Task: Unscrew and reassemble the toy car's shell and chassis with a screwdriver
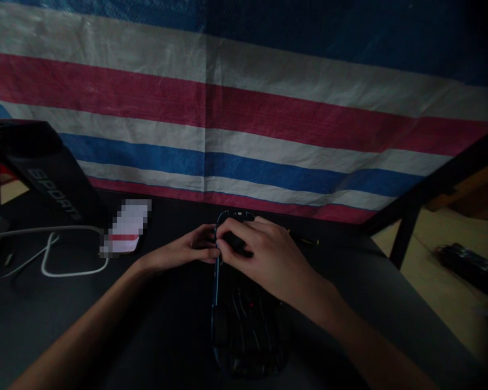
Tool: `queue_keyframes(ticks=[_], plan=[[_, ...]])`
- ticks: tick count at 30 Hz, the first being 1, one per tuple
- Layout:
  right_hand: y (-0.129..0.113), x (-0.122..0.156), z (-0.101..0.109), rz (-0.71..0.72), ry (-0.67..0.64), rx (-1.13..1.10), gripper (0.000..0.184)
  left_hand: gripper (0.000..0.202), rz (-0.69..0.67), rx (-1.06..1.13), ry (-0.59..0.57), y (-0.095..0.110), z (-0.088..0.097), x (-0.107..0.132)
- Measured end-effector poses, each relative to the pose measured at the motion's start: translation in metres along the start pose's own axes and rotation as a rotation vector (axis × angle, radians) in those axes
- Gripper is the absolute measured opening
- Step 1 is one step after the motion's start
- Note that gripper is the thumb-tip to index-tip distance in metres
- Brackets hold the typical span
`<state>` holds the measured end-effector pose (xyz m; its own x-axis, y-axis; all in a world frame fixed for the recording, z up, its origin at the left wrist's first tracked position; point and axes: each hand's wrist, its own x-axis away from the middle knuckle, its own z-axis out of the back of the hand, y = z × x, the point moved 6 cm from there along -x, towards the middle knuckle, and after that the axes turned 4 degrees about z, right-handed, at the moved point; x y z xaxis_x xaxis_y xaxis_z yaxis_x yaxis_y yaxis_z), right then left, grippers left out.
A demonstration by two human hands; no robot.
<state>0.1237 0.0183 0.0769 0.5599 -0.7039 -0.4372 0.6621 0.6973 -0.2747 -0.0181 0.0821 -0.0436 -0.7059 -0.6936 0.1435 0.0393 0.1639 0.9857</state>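
A dark toy car with blue edging lies lengthwise on the black tabletop, its far end partly covered by my hands. My left hand is against the car's left edge near that far end, thumb and fingers closed on it. Over the same end, my right hand has its thumb and index finger pinched together at the left edge. Whatever sits between those fingertips is hidden. A small red spot shows in the middle of the car's dark surface.
A pixelated phone lies left of my hands, near a white cable. Behind stands a black "SPORTS" item. A slim yellow-and-black tool lies beyond my right hand. Striped sheeting hangs behind the table.
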Motion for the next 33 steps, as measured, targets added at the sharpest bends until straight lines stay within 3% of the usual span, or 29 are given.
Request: queue_keyframes(ticks=[6, 10, 16, 21, 26, 29, 33], plan=[[-0.0066, 0.0001, 0.0023, 0.086, -0.011, -0.075, 0.021, 0.057, -0.002, 0.012, 0.007, 0.0019, -0.0003, 0.0021], [-0.0045, -0.0007, -0.0002, 0.044, -0.018, -0.033, 0.007, 0.054, -0.013, -0.018, 0.006, 0.0030, 0.0002, 0.0027], [-0.0052, 0.0009, 0.0012, 0.073, -0.013, -0.096, 0.018, 0.064, 0.005, -0.027, 0.008, 0.0029, -0.0003, 0.0029], [-0.0002, 0.0020, -0.0017, 0.016, -0.010, -0.044, 0.009, 0.066, 0.021, -0.023, -0.003, 0.0009, -0.0003, 0.0024], [-0.0059, 0.0009, -0.0016, 0.084, -0.006, -0.092, 0.017, 0.062, -0.017, -0.030, -0.003, 0.0008, 0.0014, 0.0034], [-0.0058, 0.0005, -0.0013, 0.043, -0.026, -0.038, 0.009, 0.060, -0.021, -0.033, -0.008, 0.0019, 0.0011, 0.0044], [-0.0079, 0.0006, 0.0004, 0.073, 0.009, -0.049, 0.023, 0.063, -0.006, -0.057, 0.005, 0.0025, 0.0016, 0.0046]])
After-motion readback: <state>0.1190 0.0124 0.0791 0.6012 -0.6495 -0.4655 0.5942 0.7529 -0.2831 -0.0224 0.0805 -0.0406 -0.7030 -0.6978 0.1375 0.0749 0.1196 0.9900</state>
